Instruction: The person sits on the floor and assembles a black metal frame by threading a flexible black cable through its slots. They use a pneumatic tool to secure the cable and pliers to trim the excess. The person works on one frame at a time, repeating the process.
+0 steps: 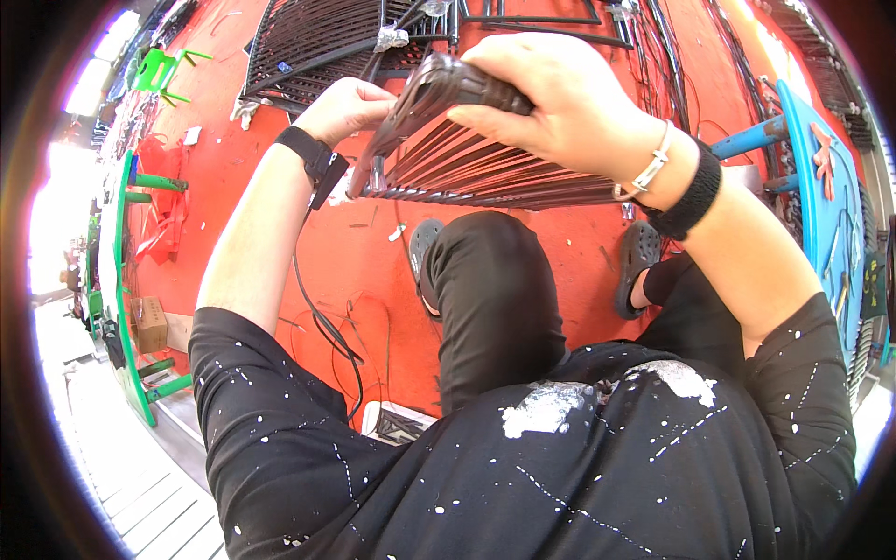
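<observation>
A frame wound with dark brown strands (483, 168) is raised in front of me, over the red floor. My right hand (546, 98) is closed over its thick wrapped upper edge, thumb below and fingers above. My left hand (353, 105) is at the frame's left corner, thumb and fingertips pinched together by the strands; what lies between the fingertips is partly hidden. A small clear piece (378, 173) hangs at the lower left corner. Thin dark strands (329, 325) trail down past my left forearm to the floor.
More black strand-wound frames (315, 52) lie ahead on the red floor. A green-edged table (124, 280) and a cardboard box (148, 324) are at left, with a green stool (157, 70) beyond. At right stands a blue table (819, 189) with a pink glove (822, 161).
</observation>
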Tool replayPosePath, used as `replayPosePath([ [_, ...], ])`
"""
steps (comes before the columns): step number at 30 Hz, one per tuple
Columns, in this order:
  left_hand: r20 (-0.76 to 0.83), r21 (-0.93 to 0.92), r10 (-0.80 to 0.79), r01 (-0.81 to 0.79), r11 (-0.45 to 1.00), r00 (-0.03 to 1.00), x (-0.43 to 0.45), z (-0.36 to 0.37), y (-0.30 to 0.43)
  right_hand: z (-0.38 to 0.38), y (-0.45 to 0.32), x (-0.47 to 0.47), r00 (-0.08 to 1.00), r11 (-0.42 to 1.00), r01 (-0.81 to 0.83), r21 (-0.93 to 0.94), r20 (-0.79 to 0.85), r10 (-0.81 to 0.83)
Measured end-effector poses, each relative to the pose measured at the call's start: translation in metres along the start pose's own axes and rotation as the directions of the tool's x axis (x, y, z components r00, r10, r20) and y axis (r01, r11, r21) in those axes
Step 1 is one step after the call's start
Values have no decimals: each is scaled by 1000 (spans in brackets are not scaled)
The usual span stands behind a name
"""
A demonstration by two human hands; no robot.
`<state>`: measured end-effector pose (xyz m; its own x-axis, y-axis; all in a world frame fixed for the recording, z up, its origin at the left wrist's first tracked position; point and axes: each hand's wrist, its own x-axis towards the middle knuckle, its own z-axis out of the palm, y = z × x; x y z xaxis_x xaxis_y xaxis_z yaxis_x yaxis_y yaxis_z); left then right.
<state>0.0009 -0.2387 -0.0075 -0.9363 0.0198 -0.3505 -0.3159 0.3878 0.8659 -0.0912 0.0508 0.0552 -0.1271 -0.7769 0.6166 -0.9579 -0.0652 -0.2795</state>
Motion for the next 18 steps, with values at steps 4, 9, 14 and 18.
replayPosePath([
  [4, -62, -33, 43, -45, 998, 997, -21, 3, 48, 9, -6, 6, 998, 999, -50, -8, 27, 50],
  [9, -186, -9, 111, -114, 993, 976, -46, 18, 89, 14, -14, 9, 996, 996, -88, 10, 23, 88],
  [14, -202, 190, 222, -185, 964, 954, -64, 30, 119, 20, -23, 10, 993, 993, -118, 12, 25, 118],
  [18, -298, 163, 164, -119, 979, 940, -77, 43, 126, 19, -27, 4, 990, 990, -139, 18, 16, 138],
])
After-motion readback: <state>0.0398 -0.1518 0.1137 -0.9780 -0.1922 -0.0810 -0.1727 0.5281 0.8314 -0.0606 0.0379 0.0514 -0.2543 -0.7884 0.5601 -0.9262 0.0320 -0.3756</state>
